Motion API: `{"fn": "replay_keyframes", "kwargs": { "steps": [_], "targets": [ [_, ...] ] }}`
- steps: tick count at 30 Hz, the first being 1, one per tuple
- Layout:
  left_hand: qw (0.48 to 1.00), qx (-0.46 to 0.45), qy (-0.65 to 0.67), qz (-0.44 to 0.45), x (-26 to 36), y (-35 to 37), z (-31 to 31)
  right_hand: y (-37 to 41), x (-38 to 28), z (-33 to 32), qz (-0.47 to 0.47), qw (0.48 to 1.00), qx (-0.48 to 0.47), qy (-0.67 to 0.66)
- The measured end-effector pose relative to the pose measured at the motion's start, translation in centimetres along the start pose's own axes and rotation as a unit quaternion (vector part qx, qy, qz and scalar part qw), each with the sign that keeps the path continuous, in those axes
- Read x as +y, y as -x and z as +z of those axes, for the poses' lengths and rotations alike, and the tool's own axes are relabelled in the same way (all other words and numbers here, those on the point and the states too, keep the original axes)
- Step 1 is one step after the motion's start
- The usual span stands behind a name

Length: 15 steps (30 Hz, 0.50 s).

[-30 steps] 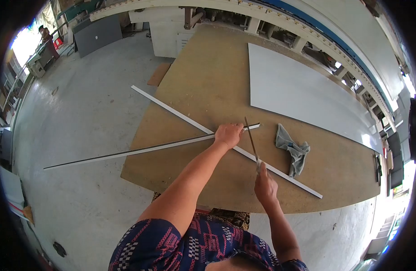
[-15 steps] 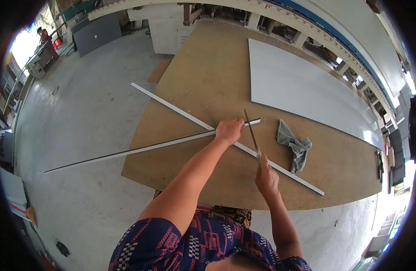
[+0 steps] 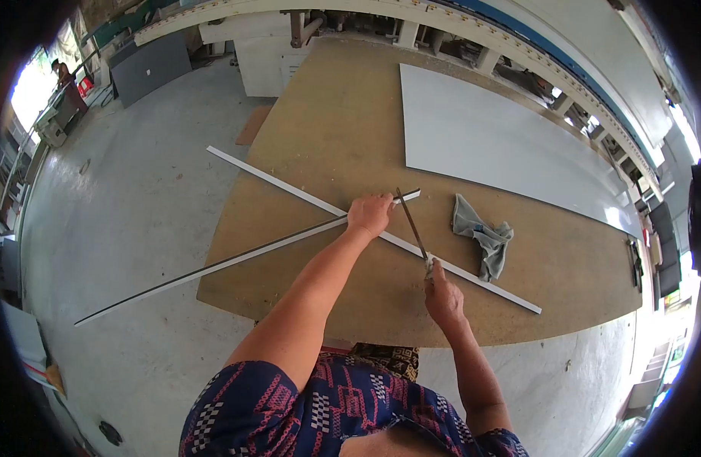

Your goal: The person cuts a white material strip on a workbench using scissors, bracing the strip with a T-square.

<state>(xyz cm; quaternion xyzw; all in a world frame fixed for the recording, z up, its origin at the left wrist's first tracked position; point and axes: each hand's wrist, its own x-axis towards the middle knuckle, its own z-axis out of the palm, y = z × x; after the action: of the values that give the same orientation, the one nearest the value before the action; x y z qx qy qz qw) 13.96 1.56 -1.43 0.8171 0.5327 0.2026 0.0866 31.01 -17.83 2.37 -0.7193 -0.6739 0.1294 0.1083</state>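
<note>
My left hand is closed around a long white strip with a dark edge, close to its far right end. This strip slants down to the left, well past the table edge. Beneath it a second white strip crosses the other way, lying on the brown table. In my right hand is the pale, wrapped-looking handle of a narrow saw-like blade. Its blade lies across the held strip, just right of my left fingers. Teeth are too small to make out.
A crumpled grey cloth lies right of the blade. Behind it is a large white panel. A long machine with a pale beam borders the table's far side. A dark tool rests at the right edge. Far left is another person.
The blade has drawn back slightly toward me across the strip, with less of its tip beyond it. The whole view has shifted a little. Both hands keep their holds.
</note>
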Motion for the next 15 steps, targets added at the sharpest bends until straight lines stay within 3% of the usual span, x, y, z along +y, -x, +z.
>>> {"fn": "replay_keyframes", "kwargs": {
  "steps": [2, 8, 11, 15],
  "targets": [
    [1.0, -0.013, -0.003, -0.005, 0.0, 0.0, -0.2, 0.1, 0.3, 1.2, -0.022, 1.0, 0.019, -0.01],
    [1.0, 0.007, 0.0, 0.018, -0.1, 0.0, 0.1, -5.2, -2.7, -0.7, 0.034, 0.998, -0.043, 0.004],
    [1.0, 0.006, 0.015, 0.02, 0.2, 0.3, -0.7, -10.5, -2.3, 2.2, -0.004, 1.0, 0.025, -0.015],
    [0.999, -0.009, 0.025, 0.036, 0.2, 0.4, -0.9, -11.1, -3.9, 2.0, 0.04, 0.999, -0.006, 0.007]
  ]
}}
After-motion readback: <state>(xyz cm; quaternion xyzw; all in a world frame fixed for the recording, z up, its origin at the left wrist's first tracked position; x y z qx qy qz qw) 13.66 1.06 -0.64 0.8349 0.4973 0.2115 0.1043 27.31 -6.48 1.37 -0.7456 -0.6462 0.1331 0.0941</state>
